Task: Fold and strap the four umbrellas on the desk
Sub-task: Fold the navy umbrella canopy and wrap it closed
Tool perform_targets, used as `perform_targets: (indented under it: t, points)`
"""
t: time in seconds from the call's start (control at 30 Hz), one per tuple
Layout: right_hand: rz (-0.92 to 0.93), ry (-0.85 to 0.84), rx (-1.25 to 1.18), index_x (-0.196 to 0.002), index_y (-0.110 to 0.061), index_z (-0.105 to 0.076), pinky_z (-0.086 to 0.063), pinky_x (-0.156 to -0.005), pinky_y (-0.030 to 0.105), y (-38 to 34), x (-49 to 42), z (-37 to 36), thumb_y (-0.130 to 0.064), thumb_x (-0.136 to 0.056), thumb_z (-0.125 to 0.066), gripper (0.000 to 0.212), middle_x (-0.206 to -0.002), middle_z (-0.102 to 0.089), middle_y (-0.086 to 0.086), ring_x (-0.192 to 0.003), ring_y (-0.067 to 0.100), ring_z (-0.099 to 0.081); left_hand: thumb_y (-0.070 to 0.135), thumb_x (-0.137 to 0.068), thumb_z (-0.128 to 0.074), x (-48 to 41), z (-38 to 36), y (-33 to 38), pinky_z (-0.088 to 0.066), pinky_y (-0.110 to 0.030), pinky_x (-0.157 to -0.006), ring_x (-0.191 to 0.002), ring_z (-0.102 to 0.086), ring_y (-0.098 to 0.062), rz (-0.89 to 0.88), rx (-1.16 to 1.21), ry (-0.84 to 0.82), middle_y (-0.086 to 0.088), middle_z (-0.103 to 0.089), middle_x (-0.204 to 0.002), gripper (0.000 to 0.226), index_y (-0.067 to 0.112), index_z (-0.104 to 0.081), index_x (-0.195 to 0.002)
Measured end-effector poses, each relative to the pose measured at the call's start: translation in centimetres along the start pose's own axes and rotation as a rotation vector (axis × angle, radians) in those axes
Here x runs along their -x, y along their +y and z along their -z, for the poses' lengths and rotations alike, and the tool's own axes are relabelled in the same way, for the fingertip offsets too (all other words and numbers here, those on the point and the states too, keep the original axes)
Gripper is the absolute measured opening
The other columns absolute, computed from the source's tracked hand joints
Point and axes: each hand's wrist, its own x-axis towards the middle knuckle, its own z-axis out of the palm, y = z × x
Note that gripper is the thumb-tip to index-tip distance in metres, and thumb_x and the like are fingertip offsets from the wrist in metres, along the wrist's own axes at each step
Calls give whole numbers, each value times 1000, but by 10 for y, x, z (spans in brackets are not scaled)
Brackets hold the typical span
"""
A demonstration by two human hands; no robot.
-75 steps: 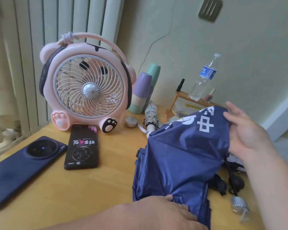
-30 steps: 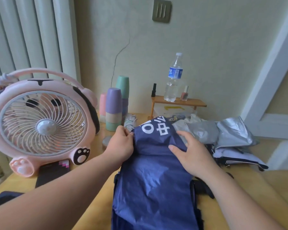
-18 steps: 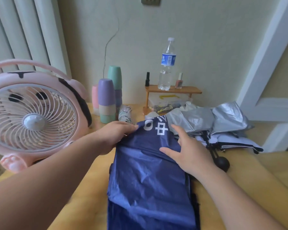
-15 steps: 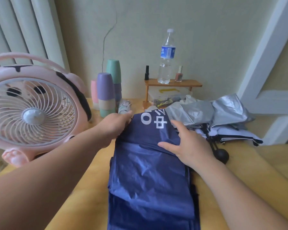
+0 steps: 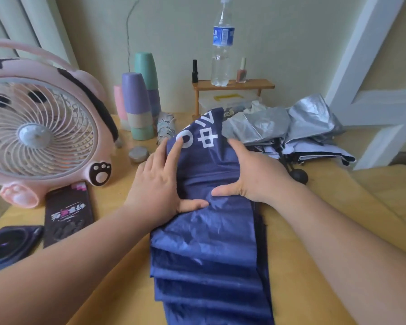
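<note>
Left hand [image 5: 159, 184] and right hand [image 5: 256, 177] press the blue umbrella [image 5: 209, 242] between them, fingers seemingly straight, thumbs spread.

Left hand [image 5: 159, 184] and right hand [image 5: 256, 174] slid back along the blue umbrella [image 5: 209, 242].

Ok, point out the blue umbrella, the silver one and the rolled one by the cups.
blue umbrella [image 5: 211, 245]: head view, on its pleated canopy.
silver umbrella [image 5: 260, 127]: head view, on its crumpled canopy.
rolled umbrella [image 5: 165, 125]: head view, on its wrapped fabric.
</note>
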Motion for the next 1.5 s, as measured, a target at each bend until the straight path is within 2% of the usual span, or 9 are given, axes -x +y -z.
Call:
perform_targets:
  t: [0.3,0.47,0.7,0.87,1.0,1.13,1.27,1.4,1.5]
  points:
    - [54,205,264,-155,-34,26,-24,-117,47,-2,44,-27,-101,-46,-55,151,-164,-12,11,-148,30,-19,97,-62,-49,37,6,18,-21,-62,-121,-153,-17,-44,-205,-112,89,-27,-14,-166,130,15,-24,-160]
    - [273,371,275,-162,-29,-2,-12,-124,53,-5,63,-22,-88,-50,-69,143,-167,-12,19,-155,36,-13,72,-87,-53,58,19,13,-19,-54,-122,-153,-27,-31,-546,-46,-101,-10,-29,-165,71,26,-54,-141]
    - [453,-298,214,-157,-41,17,22,-121,27,-1,103,-26,-77,-95,-33,88,-152,46,-22,-133,-8,48,71,-102,-27,90,22,4,-12,-45,-119,-156,-16,-24,-537,-157,-289,-1,-21,-168,66,36,-35,-157]
    - [487,-467,177,-155,-55,-18,14,-122,21,18,113,-10,-70,-100,-32,58,-155,17,-44,-138,-21,28,78,-96,-28,94,21,6,-21,-47,-111,-148,-34,-30,-531,-195,-261,-4,-37,-162,68,41,-44,-151]
    - [344,-202,-98,-116,-45,-72,-31,-109,8,12,96,23,-55,-89,-69,30,-128,-57,-42,-126,-27,-38,80,-96,-22,91,14,10,-28,-50,-106,-138,-49,-32,-523,-201,-332,0,-52,-152,71,40,-55,-144]
    - [-6,332,-543,-121,-38,-66,-48,-88,21,-7,10,52,-41,-82,-80,42,-98,-73,-23,-97,-5,-65,76,-98,-16,93,10,11,-31,-54,-103,-133,-54,-36,-504,-226,-420,2,-56,-149,64,47,-50,-144]
    - [-186,17,-824,-150,-30,-40,-58,-91,47,-38,-68,67,-45,-75,-86,89,-113,-73,2,-101,20,-71,58,-107,-8,93,8,12,-53,-62,-95,-125,-60,-40,-496,-267,-424,7,-56,-148,51,54,-43,-142]
    - [-88,-101,-1012,-144,-22,-53,-58,-91,41,-61,-81,74,-12,-83,-80,67,-122,-73,5,-97,22,-75,46,-109,-12,95,5,6,-57,-58,-88,-128,-60,-35,-510,-294,-412,11,-53,-150,46,57,-43,-141]
    - [42,-64,-1040,-136,-19,-63,-63,-77,35,-68,-49,81,9,-89,-64,55,-101,-77,12,-83,24,-75,43,-109,-14,100,2,7,-57,-50,-94,-130,-59,-26,-550,-274,-386,12,-55,-148,47,59,-46,-139]
